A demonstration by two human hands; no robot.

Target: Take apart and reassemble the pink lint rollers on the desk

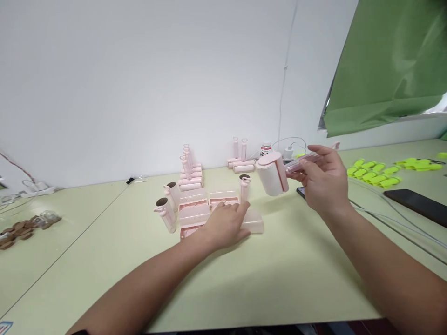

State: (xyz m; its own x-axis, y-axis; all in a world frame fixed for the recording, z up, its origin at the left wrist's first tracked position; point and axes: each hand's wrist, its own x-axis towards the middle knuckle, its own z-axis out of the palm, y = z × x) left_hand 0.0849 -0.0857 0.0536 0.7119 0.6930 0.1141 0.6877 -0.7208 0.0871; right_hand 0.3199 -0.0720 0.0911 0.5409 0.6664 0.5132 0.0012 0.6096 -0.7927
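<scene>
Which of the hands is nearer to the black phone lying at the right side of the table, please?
Right. The right hand, holding a pink lint roller, is just left of the black phone; the left hand rests far left on a pink case.

Black phone [417,206], green sheet [387,60], brown pieces [21,229].

Pink-handled lint roller [274,173] with a white roll, held tilted above the table; pale pink cover [254,220] lying flat.
</scene>
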